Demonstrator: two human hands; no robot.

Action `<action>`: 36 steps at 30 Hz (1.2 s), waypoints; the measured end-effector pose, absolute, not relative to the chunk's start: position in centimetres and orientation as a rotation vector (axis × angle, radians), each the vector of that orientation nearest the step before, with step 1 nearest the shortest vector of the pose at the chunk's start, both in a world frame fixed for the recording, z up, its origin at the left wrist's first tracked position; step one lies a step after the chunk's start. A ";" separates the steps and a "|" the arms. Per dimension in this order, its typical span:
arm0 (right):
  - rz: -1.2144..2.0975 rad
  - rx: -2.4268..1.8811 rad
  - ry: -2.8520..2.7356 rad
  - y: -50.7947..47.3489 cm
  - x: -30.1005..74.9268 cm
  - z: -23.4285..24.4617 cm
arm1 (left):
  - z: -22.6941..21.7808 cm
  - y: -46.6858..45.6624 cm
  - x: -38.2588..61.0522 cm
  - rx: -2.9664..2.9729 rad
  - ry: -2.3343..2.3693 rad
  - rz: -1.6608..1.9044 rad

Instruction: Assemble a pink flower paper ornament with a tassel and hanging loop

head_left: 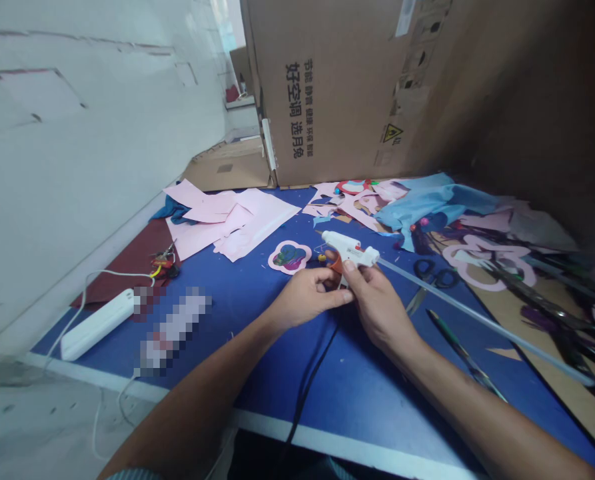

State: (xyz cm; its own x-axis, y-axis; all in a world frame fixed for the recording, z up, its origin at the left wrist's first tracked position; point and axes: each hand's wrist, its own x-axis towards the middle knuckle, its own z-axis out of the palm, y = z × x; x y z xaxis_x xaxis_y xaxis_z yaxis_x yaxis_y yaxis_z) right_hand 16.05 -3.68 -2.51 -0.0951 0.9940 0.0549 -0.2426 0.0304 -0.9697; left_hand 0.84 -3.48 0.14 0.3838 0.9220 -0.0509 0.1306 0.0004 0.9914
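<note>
Both hands close on the glue gun (350, 250) above the blue table (367, 393): the left hand (304, 297) curls its fingers at the grip, and the right hand (377, 303) clasps it with the thumb on the body. A long glue stick (477, 320) juts from the gun's rear. A flower cutout (290, 257) lies just left of the gun, and scissors (430, 277) lie to its right.

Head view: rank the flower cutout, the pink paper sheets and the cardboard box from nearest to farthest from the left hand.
1. The flower cutout: just ahead of the left hand, which is at the glue gun.
2. The pink paper sheets: farther back and to the left, beyond the cutout.
3. The cardboard box: standing at the table's far end, behind both.
</note>
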 end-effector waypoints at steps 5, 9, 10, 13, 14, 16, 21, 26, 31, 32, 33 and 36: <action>1.265 -0.981 -1.256 -3.6 16.2 -2.5 | -0.1 -4.0 1.2 1.473 1.084 0.849; 1.199 -0.914 -1.391 -3.8 16.4 -2.1 | -0.1 -3.9 0.4 1.497 1.111 0.886; 1.196 -0.903 -1.395 -3.8 16.5 -2.1 | 0.2 -3.7 0.0 1.489 1.130 0.865; 1.133 -0.985 -1.398 -3.5 17.1 -2.4 | 1.5 -2.8 -1.5 1.432 1.256 0.835; 1.081 -1.045 -1.416 -3.3 17.5 -2.5 | 2.0 -2.4 -2.2 1.435 1.313 0.852; 0.964 -1.157 -1.465 -2.9 18.3 -2.6 | 3.0 -1.9 -3.8 1.445 1.436 0.857; 0.847 -1.305 -1.643 -1.9 19.9 -1.4 | 4.5 -1.9 -9.1 1.488 1.629 0.732; 0.802 -1.328 -1.869 0.9 18.9 0.4 | 4.8 -2.5 -13.6 1.660 1.743 0.497; 0.679 -1.509 -2.227 6.8 15.0 1.6 | 4.6 -2.6 -14.8 1.727 1.862 0.257; 0.685 -1.528 -2.270 8.0 14.0 1.7 | 4.6 -2.7 -14.8 1.742 1.873 0.232; 0.691 -1.527 -2.302 9.0 13.0 1.7 | 4.6 -2.8 -14.7 1.760 1.879 0.218; 0.712 -1.479 -2.423 11.2 10.3 1.7 | 4.4 -3.0 -14.6 1.818 1.899 0.206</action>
